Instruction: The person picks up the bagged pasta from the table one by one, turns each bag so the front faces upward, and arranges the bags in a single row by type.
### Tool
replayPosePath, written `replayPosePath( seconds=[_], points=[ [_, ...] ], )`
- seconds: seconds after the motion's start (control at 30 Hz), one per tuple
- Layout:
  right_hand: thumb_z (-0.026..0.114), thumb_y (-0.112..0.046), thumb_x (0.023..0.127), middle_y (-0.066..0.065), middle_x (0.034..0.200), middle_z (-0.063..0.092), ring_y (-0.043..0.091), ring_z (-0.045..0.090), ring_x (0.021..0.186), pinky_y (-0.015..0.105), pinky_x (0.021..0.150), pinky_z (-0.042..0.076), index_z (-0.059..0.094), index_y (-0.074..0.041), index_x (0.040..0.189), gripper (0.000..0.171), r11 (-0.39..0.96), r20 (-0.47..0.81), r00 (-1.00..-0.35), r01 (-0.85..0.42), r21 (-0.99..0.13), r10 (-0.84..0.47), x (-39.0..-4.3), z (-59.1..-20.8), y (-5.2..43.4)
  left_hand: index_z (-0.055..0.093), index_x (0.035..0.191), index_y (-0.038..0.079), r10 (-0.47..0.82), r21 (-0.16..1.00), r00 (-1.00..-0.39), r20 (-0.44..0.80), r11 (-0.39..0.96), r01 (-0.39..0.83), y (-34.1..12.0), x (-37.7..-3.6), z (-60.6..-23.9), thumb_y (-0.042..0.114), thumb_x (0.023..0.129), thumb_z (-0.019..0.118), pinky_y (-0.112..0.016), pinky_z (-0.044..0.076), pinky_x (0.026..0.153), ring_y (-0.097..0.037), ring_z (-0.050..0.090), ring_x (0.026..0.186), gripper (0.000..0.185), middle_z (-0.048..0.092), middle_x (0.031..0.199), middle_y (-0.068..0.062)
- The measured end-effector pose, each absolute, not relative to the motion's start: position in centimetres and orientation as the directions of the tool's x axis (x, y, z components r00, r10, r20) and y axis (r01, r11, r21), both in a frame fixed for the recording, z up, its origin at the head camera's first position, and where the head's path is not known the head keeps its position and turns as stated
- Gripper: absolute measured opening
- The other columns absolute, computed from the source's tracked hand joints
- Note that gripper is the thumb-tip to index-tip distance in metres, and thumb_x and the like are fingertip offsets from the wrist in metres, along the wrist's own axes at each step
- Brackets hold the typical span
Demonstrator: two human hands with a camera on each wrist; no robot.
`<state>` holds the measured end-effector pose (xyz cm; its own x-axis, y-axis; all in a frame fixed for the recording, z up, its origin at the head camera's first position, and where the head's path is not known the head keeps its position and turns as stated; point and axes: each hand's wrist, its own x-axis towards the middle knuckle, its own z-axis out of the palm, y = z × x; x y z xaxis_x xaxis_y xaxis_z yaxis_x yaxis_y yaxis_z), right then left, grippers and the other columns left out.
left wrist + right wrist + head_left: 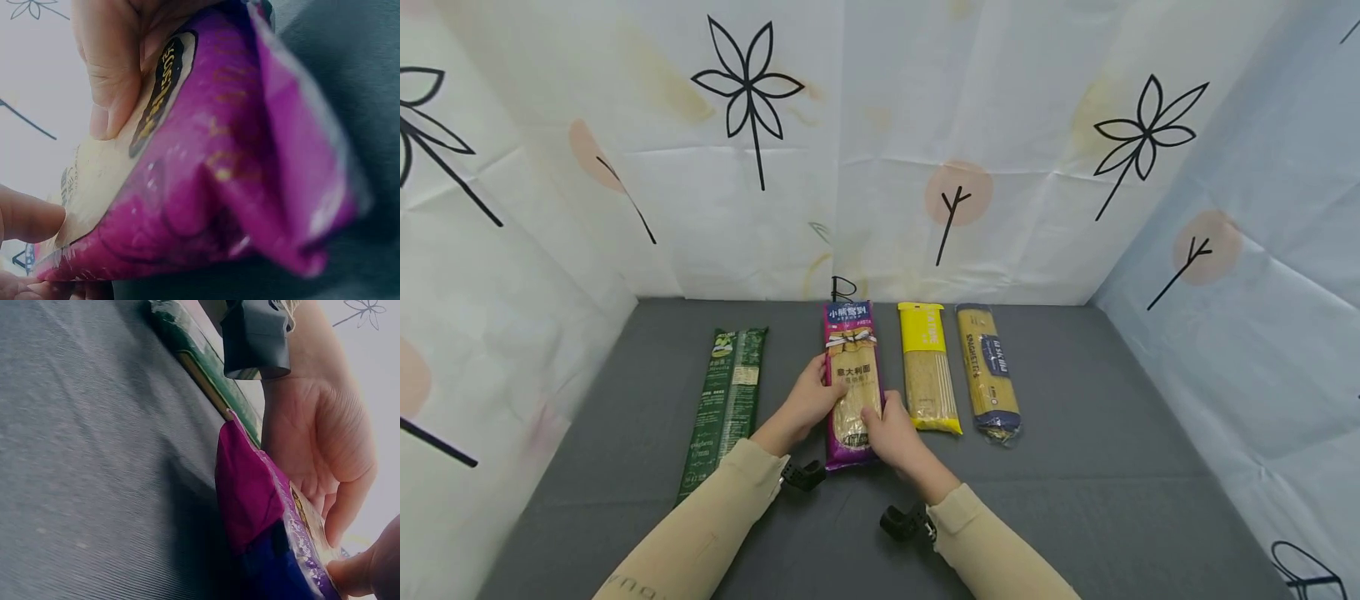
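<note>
A purple pasta packet (852,379) lies lengthwise on the grey table (1075,467), second in a row of packets. My left hand (820,393) grips its left edge with the thumb on top. My right hand (880,419) grips its right edge nearer the bottom end. In the left wrist view the purple packet (250,156) fills the frame, with a thumb (106,75) pressed on its clear window and another fingertip (25,215) at the lower left. In the right wrist view the packet's bottom end (256,506) looks slightly raised, with my left hand (319,444) behind it.
A green packet (724,404) lies left of the purple one. A yellow packet (928,367) and a clear blue-labelled spaghetti packet (990,371) lie to its right. Printed paper walls (880,150) enclose the table on three sides.
</note>
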<state>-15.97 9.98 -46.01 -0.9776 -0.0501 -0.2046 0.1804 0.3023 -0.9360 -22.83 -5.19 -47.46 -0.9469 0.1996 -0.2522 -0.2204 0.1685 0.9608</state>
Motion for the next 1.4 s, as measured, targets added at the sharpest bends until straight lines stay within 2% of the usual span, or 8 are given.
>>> replayPosePath(
  seconds=[0.1,0.23,0.4,0.67,0.87,1.0,1.27,1.4],
  points=[
    [0.046,-0.011,0.102,0.018,0.104,0.052,0.023,0.058,0.090,0.036,0.072,0.052,0.037,0.005,0.122,0.028,0.309,-0.208,-0.977,0.185,-0.933,-0.042,-16.6,-45.9,10.1,0.016,0.153,0.007,0.216,0.960,-0.942,-0.256,0.168,-0.223,-5.1,-23.3,-47.2,0.009,0.094,0.059,-0.047,0.036,0.105,-0.030,0.041,0.132,0.073,0.033,0.152,-0.016],
    [0.045,-0.009,0.101,0.018,0.108,0.053,0.023,0.060,0.092,0.037,0.074,0.053,0.033,0.005,0.132,0.036,0.342,-0.226,-0.973,0.194,-0.920,-0.055,-17.2,-46.0,10.3,0.012,0.155,0.008,0.239,0.953,-0.933,-0.270,0.207,-0.223,-5.3,-23.4,-47.3,0.010,0.096,0.058,-0.051,0.034,0.106,-0.032,0.030,0.139,0.075,0.022,0.157,-0.014],
    [0.051,-0.006,0.099,0.020,0.118,0.050,0.026,0.055,0.103,0.043,0.085,0.049,0.027,0.006,0.142,0.051,0.469,-0.197,-0.976,0.133,-0.873,-0.090,-17.1,-46.0,10.6,0.016,0.155,0.009,0.249,0.932,-0.929,-0.276,0.304,-0.195,-5.5,-22.8,-47.7,0.009,0.095,0.059,-0.050,0.043,0.099,-0.033,0.036,0.135,0.073,0.025,0.156,-0.014],
    [0.052,-0.006,0.097,0.028,0.137,0.039,0.035,0.043,0.124,0.050,0.099,0.039,0.023,0.008,0.147,0.059,0.556,-0.166,-0.984,0.102,-0.825,-0.066,-17.1,-45.9,10.6,0.022,0.153,0.007,0.268,0.917,-0.926,-0.265,0.368,-0.155,-5.2,-21.9,-47.7,0.002,0.090,0.063,-0.042,0.051,0.088,-0.032,0.046,0.126,0.076,0.035,0.150,-0.017],
    [0.052,-0.006,0.097,0.027,0.135,0.043,0.035,0.045,0.122,0.050,0.099,0.040,0.026,0.009,0.145,0.056,0.585,-0.153,-0.988,0.102,-0.804,-0.038,-17.9,-46.2,10.6,0.023,0.154,0.010,0.276,0.927,-0.934,-0.227,0.355,-0.120,-5.2,-22.5,-48.4,0.005,0.092,0.063,-0.045,0.048,0.093,-0.031,0.044,0.127,0.074,0.035,0.150,-0.015],
    [0.054,-0.011,0.098,0.026,0.138,0.040,0.035,0.044,0.125,0.051,0.099,0.040,0.025,0.006,0.147,0.059,0.575,-0.195,-0.980,0.138,-0.807,-0.037,-18.1,-46.1,10.9,0.023,0.154,0.013,0.301,0.935,-0.934,-0.192,0.344,-0.082,-5.7,-22.6,-49.3,0.011,0.094,0.064,-0.047,0.044,0.097,-0.031,0.044,0.128,0.073,0.034,0.152,-0.012],
    [0.054,-0.010,0.099,0.020,0.125,0.047,0.028,0.053,0.107,0.046,0.089,0.046,0.027,0.002,0.146,0.055,0.516,-0.211,-0.976,0.151,-0.843,-0.059,-18.3,-46.3,11.2,0.024,0.154,0.018,0.329,0.946,-0.930,-0.165,0.318,-0.055,-6.1,-22.8,-49.8,0.016,0.094,0.066,-0.047,0.042,0.100,-0.031,0.045,0.128,0.074,0.035,0.151,-0.009],
    [0.053,-0.011,0.099,0.020,0.126,0.045,0.027,0.052,0.108,0.045,0.089,0.046,0.027,0.001,0.146,0.054,0.519,-0.210,-0.976,0.153,-0.841,-0.053,-18.2,-46.5,11.1,0.026,0.154,0.017,0.324,0.945,-0.931,-0.169,0.322,-0.060,-6.1,-22.8,-49.9,0.015,0.094,0.066,-0.046,0.043,0.099,-0.030,0.048,0.126,0.072,0.037,0.150,-0.009]
  ],
)
